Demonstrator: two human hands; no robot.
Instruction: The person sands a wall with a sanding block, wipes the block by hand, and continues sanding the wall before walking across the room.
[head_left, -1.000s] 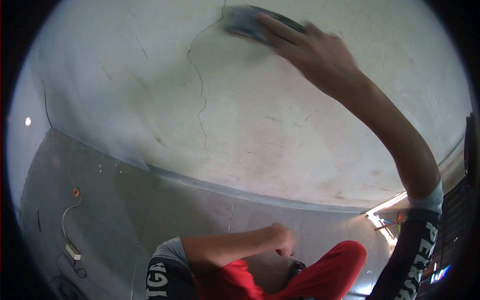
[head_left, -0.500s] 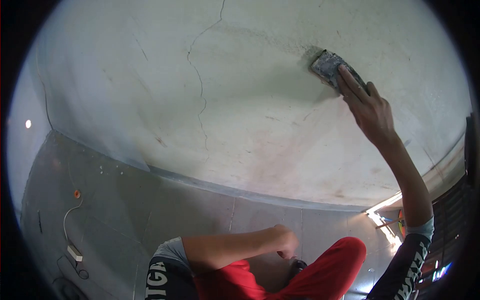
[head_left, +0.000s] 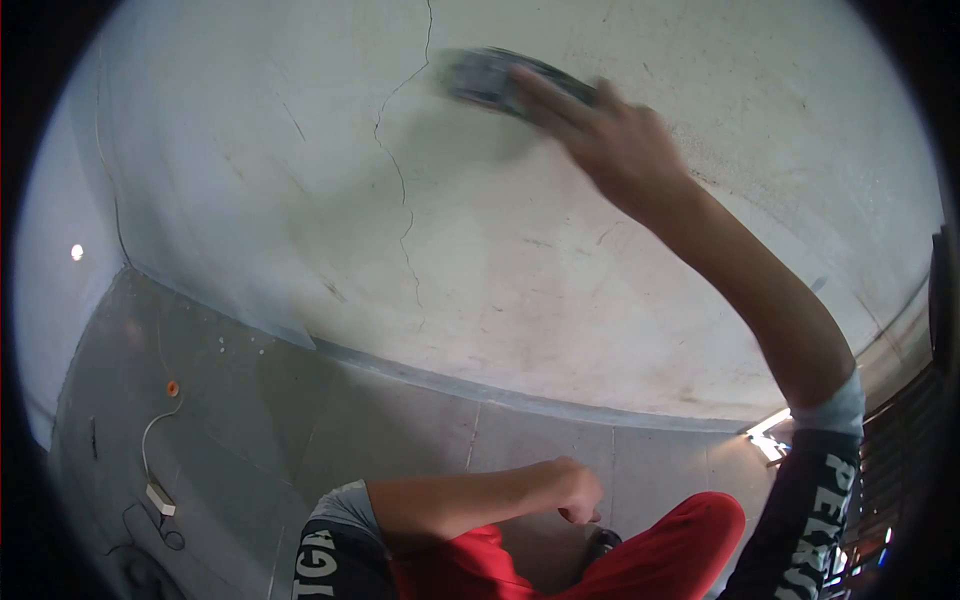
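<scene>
My right hand (head_left: 625,145) is closed on a dark grey sanding block (head_left: 485,80), slightly blurred. Two fingers lie along its back and the thumb is at its upper edge. The block is against the pale wall (head_left: 600,300), just right of a long thin crack (head_left: 403,190). My left hand (head_left: 578,492) is curled into a loose fist near my red-clad knee (head_left: 715,520), with nothing visible sticking out of it.
Grey tiles cover the floor (head_left: 400,420) below the wall. On the left lie a white power strip (head_left: 160,499) with its cord and a small orange round thing (head_left: 173,388). Light enters by a slatted dark panel (head_left: 900,440) at the right.
My right hand has swept the sanding block left and slightly up across the wall toward the crack. My left hand stays curled near the knee. The view has shifted a little.
</scene>
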